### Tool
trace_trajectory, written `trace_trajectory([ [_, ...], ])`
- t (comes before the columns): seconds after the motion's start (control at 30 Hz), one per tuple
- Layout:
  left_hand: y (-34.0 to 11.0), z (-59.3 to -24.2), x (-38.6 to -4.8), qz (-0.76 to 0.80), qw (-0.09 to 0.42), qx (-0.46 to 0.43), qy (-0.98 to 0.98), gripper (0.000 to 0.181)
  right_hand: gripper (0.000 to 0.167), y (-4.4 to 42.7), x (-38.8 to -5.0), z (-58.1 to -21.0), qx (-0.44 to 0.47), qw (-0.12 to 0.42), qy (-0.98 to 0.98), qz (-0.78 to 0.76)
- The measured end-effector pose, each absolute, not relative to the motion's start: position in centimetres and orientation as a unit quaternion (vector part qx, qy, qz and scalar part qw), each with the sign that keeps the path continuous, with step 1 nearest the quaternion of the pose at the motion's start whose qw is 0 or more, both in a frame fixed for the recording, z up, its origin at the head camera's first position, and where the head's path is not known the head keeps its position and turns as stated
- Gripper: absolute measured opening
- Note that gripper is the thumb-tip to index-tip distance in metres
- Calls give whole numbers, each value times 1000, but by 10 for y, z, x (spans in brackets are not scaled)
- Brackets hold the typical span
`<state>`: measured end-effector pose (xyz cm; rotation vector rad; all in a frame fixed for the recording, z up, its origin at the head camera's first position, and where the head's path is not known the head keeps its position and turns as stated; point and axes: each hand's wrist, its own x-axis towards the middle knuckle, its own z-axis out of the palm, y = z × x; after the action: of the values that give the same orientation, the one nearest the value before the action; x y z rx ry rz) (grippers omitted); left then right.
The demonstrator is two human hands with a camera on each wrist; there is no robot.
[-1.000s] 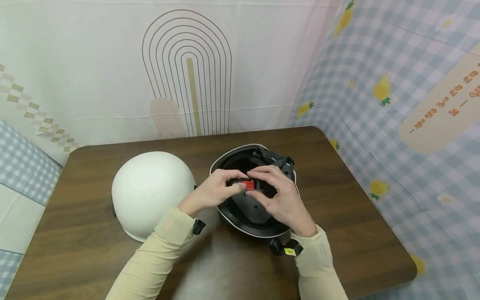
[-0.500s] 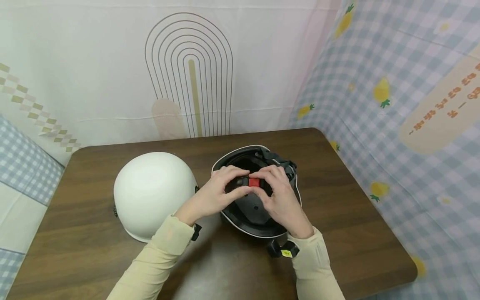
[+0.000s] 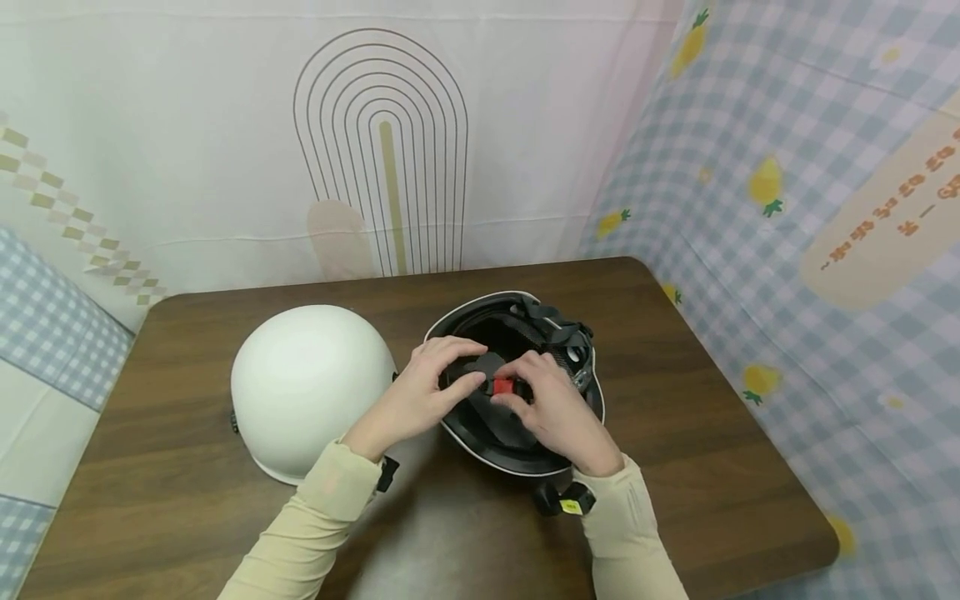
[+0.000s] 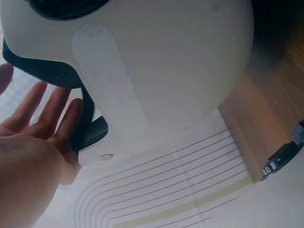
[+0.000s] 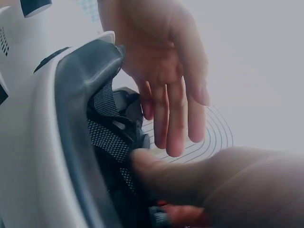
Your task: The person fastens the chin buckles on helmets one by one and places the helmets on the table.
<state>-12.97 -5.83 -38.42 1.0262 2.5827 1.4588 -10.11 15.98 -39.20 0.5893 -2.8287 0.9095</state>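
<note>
An upturned white helmet (image 3: 502,458) shows its black lining, with its straps lying across the opening. My right hand (image 3: 561,410) pinches a red-and-black strap buckle (image 3: 503,387) over that opening. In the right wrist view the right thumb (image 5: 156,167) lies beside the dark webbing, and little of the buckle shows. My left hand (image 3: 422,393) hovers at the helmet's left side, its fingers loosely extended and holding nothing. Seen from the left wrist, a black strap (image 4: 52,71) hangs close to the left fingers (image 4: 52,111); whether they touch cannot be told.
A second white helmet (image 3: 309,387) sits dome up on the left of the brown wooden table (image 3: 697,467), close to my left forearm. Patterned cloth (image 3: 525,142) hangs behind the table, and checked cloth (image 3: 750,317) hangs along its right side.
Both hands pinched the strap around the buckle earlier. My left hand has let go and drawn slightly left, while my right hand has lowered a little with the buckle.
</note>
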Motion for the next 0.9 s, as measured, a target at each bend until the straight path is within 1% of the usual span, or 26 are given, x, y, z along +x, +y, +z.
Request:
trace_trajectory([
  [0.17, -59, -384, -129, 477, 12, 317, 820, 35, 25, 158, -100, -395, 186, 9, -940, 286],
  [0.4, -59, -383, -129, 509, 5, 308, 804, 30, 41, 153, -96, -397, 158, -34, -944, 289],
  [0.53, -60, -382, -128, 551, 7, 286, 784, 26, 43, 147, -92, -395, 163, -19, -938, 304],
  [0.6, -60, -383, -129, 574, -7, 277, 771, 24, 47, 143, -89, -394, 174, 2, -932, 317],
  [0.7, -61, -383, -130, 611, -40, 269, 743, 23, 60, 135, -83, -392, 189, 23, -926, 326],
  [0.8, -62, -383, -131, 632, -64, 249, 731, 24, 79, 126, -77, -392, 203, 24, -926, 319],
  [0.9, -64, -384, -131, 633, -56, 212, 742, 30, 97, 117, -72, -395, 222, 24, -929, 294],
])
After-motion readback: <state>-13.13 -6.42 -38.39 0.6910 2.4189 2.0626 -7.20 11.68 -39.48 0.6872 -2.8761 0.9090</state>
